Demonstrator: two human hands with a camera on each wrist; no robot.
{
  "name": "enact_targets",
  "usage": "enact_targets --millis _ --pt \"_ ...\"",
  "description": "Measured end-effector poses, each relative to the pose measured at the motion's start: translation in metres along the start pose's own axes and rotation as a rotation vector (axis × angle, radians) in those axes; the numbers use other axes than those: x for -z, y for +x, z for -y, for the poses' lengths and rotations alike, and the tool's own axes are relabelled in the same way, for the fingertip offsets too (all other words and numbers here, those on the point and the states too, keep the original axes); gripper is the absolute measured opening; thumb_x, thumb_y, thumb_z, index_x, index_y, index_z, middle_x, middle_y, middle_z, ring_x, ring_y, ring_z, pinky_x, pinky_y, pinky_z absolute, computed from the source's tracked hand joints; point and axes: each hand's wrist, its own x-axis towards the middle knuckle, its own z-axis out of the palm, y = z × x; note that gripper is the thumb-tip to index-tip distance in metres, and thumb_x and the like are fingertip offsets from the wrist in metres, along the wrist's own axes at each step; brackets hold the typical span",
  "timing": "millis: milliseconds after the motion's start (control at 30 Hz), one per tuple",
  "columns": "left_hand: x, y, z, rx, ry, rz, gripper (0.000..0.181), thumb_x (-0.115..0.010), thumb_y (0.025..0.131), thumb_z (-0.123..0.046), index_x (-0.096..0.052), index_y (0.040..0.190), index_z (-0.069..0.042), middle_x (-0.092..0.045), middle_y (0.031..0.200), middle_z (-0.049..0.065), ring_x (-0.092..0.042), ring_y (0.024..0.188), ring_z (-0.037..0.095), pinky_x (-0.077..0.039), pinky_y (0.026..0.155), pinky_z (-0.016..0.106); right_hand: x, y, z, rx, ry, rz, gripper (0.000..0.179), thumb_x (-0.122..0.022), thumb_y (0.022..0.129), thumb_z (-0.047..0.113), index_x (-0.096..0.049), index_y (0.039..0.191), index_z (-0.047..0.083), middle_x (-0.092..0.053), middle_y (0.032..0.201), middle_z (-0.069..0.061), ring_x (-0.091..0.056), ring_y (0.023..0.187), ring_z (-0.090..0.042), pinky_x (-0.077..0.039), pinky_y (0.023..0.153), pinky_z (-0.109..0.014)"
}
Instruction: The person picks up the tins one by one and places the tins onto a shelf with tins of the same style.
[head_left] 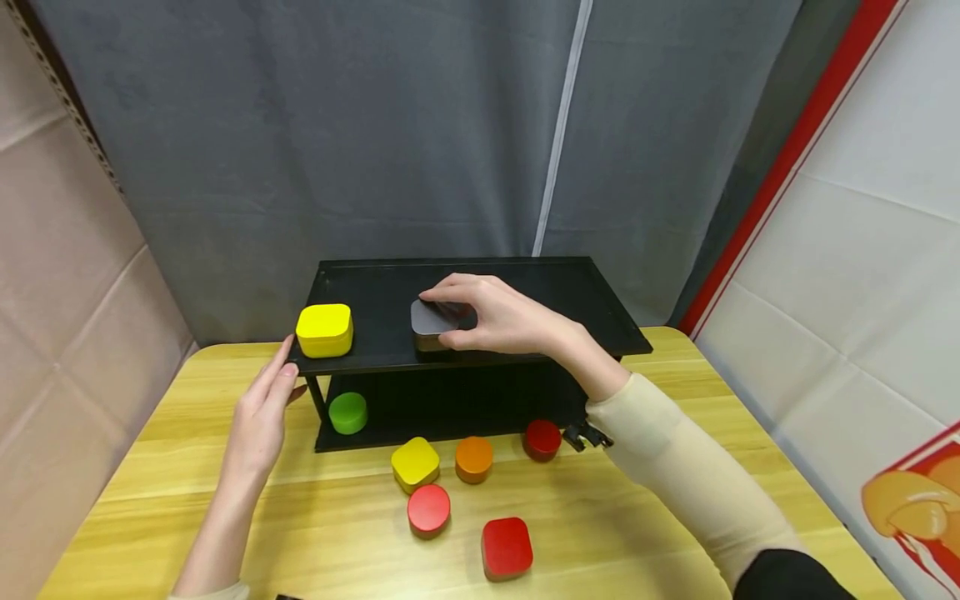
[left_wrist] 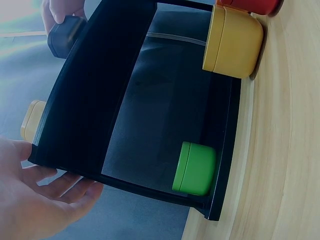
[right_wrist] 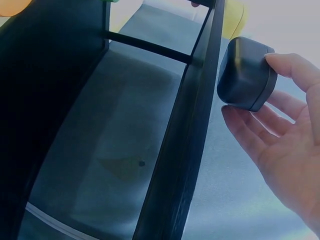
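A black two-tier shelf [head_left: 540,287] stands at the back of the table. With its thumb and fingers, my left hand [head_left: 258,417] grips the upper tier's front left corner. Beside that hand, a yellow rounded-square box [head_left: 325,331] sits on the upper tier. My right hand [head_left: 498,317] pinches a dark grey rounded box [right_wrist: 247,75] between thumb and fingers at the front middle of the upper tier. Whether this box touches the tier, I cannot tell. On the lower tier, at its left end, is a green round box [left_wrist: 195,168].
In front of the shelf, on the wooden table [head_left: 187,467], lie a yellow box [head_left: 415,463], an orange round box [head_left: 474,459], a pinkish-red round one [head_left: 429,510], a dark red round one [head_left: 542,439] and a red square one [head_left: 507,547]. A black clip-like piece [head_left: 587,435] is near my right forearm.
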Motion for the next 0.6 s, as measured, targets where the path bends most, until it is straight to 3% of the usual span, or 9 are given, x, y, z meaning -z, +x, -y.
enact_targets --millis 300,600 --pt "-0.001 -0.001 0.000 -0.009 -0.010 -0.003 0.052 -0.033 0.112 -0.044 -0.028 0.162 -0.031 -0.027 0.171 -0.002 -0.043 0.147 0.025 -0.045 0.096 -0.002 -0.003 0.009 -0.005 -0.036 0.019 0.023 0.054 -0.070 0.094 0.024 -0.059 0.145 0.012 -0.062 0.139 -0.003 -0.057 0.112 -0.017 -0.055 0.098 -0.031" --pt "-0.002 -0.001 -0.001 -0.010 0.003 0.001 0.052 -0.033 0.112 -0.044 -0.029 0.162 -0.032 -0.028 0.171 -0.003 -0.047 0.140 0.007 -0.045 0.096 -0.001 -0.006 0.014 -0.007 -0.037 0.011 0.042 0.053 -0.070 0.094 0.026 -0.060 0.145 0.012 -0.063 0.138 -0.003 -0.057 0.112 -0.017 -0.054 0.097 -0.030"
